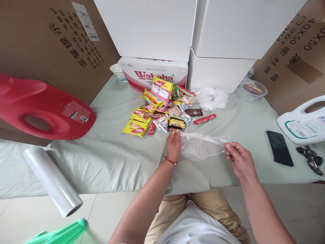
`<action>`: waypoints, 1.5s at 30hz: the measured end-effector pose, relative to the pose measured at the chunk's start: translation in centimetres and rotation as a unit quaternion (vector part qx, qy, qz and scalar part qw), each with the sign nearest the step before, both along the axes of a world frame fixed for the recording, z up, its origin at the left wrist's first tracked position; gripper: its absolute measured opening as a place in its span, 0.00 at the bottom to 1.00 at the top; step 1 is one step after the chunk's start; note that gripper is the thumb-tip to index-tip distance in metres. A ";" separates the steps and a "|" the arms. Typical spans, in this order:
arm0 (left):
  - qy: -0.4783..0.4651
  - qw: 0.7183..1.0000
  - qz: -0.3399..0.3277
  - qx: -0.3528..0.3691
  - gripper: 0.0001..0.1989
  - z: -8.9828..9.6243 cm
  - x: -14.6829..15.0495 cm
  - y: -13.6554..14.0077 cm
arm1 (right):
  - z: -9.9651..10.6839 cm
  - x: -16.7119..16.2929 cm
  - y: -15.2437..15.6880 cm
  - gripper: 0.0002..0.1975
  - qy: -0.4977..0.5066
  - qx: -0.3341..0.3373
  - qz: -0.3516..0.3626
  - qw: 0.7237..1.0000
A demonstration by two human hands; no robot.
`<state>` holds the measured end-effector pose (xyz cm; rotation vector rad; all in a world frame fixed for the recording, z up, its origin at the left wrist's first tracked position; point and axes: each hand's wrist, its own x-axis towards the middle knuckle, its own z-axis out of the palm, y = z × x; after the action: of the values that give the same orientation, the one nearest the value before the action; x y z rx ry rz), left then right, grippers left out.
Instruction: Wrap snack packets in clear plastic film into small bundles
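Observation:
A clear plastic bag is stretched sideways between my two hands, just above the cloth-covered surface. Its left end is pinched in my left hand, which wears a thin red cord at the wrist. My right hand grips the opposite end between thumb and fingers. Right beyond my left hand lies a heap of wrapped snacks, with yellow wafer packs at its left. A red stick packet lies at the heap's right side. More crumpled clear bags sit behind.
White boxes are stacked at the back, cardboard cartons on both sides. A red jug and a film roll are at left. On the right are a phone, keys, a white jug and a plastic bowl.

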<state>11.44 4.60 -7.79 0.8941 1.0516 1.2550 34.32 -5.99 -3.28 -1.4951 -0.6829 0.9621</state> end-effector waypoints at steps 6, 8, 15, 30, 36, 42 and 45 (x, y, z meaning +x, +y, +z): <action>0.032 0.996 -0.076 0.044 0.28 0.4 0.1 -0.6 | 0.6 2.3 -2.1 0.18 0.023 0.039 -0.078 0.996; 0.050 0.992 -0.105 0.049 0.30 0.7 0.1 -0.7 | 1.2 2.7 -2.3 0.18 0.064 0.040 -0.089 0.993; 0.018 0.993 -0.118 -0.001 0.25 0.9 0.3 -0.8 | 1.6 3.8 -2.2 0.19 0.088 0.045 -0.076 0.992; 0.001 0.991 -0.134 -0.003 0.27 1.0 0.3 -0.8 | 0.3 -7.8 -0.7 0.09 -0.486 0.155 0.158 0.846; -0.032 0.986 -0.156 -0.058 0.33 1.6 0.0 -0.5 | 1.7 -3.2 0.3 0.10 -0.194 0.055 0.141 0.969; -0.015 0.976 -0.216 -0.032 0.31 1.8 -0.6 -0.3 | 3.7 0.7 -0.5 0.13 -0.013 0.055 0.047 0.997; 0.021 0.971 -0.239 0.006 0.28 1.8 -0.9 -0.1 | 4.1 2.0 -0.9 0.12 0.016 0.059 0.020 0.998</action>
<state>10.59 4.46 -5.96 1.1083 0.7979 0.8409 36.33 -6.89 0.86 -1.3639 -0.7353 0.9578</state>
